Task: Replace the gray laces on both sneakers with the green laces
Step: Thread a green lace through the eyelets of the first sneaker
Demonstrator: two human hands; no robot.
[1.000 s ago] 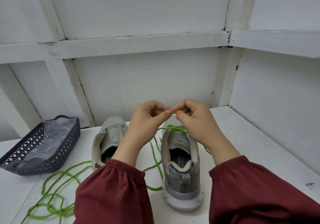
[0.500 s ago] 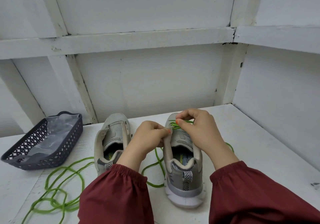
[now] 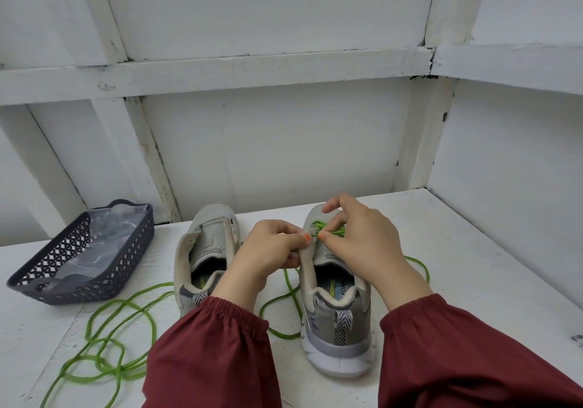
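Green lace [image 3: 334,233] sat in the holes near the toe of the right sneaker [image 3: 339,319], in the lower middle of the frame. A second before, both hands were up in the air holding the lace tip. Now they had come down to the shoe. The left hand [image 3: 271,249] pinched the shoe's edge by the holes. The right hand [image 3: 362,243] pinched the lace. Another hole was probably next. The left sneaker [image 3: 205,243] had no lace yet.

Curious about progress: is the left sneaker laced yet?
No: the left sneaker shows no lace, while green lace crosses the right sneaker.
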